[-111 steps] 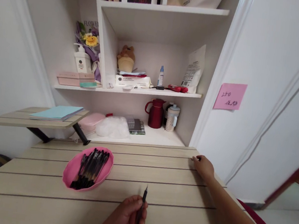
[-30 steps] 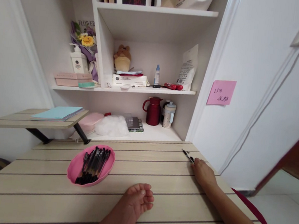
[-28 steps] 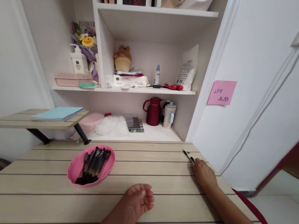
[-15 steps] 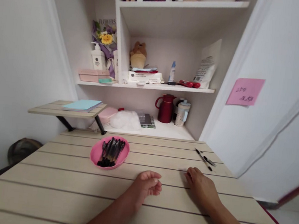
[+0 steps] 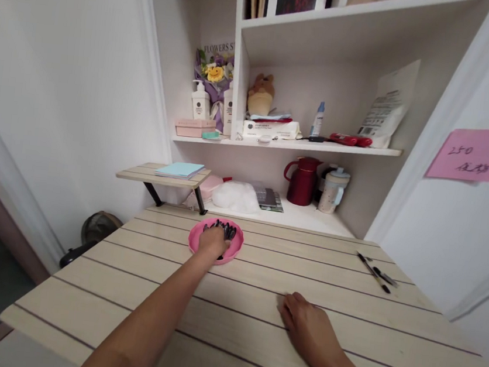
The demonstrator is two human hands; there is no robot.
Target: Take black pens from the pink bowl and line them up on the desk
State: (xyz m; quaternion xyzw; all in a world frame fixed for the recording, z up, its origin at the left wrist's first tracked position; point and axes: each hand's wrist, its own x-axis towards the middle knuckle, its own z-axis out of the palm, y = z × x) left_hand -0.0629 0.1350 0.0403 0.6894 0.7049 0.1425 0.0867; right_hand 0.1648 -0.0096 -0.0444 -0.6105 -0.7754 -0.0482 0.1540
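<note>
left arm (image 5: 152, 317) far outstretched, left grip (image 5: 214, 241) palm-down, right grip (image 5: 310, 327) nearer and loosely curled

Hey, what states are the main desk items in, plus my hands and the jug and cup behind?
Left hand: over pens, grip hidden
Right hand: fingers curled, nothing visible in grip
Pink bowl: upright, holding pens
Pens: bunched, partly covered
Loose black pen: lying flat
Smaller piece beside it: lying, kind unclear
Blue-topped papers: flat on stand
Red jug: standing
Cup: standing, lidded

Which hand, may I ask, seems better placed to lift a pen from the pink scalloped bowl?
Left, probably: the left hand reaches into the pink scalloped bowl, over the slim black pens, while the right hand rests on the slatted wooden tabletop, apart from the bowl.
</note>
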